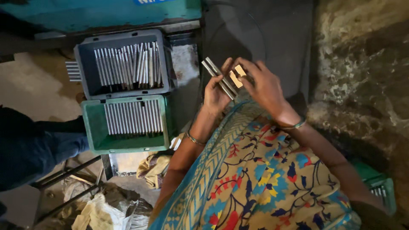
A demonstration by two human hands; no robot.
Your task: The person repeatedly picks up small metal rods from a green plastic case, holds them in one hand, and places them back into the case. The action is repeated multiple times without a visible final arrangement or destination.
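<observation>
Grey crate [83, 64], upper left, filled with metal rods [128, 66] lying side by side, some askew. Green crate [91, 127], touching the grey crate's near side, holds a neater row of rods [134, 119]. Further rod ends [73, 70] project just left of the grey crate. Teal machine edge [98, 12] along the top. Crumpled cloths [100, 213] at lower left beside dark metal bars [64, 174]. Rough stone wall [362, 64] at right. A second green crate [383, 187] at the lower right edge.

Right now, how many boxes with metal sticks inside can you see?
3: a grey crate at upper left, a green crate just below it, and a partly hidden green crate at the right edge.
</observation>
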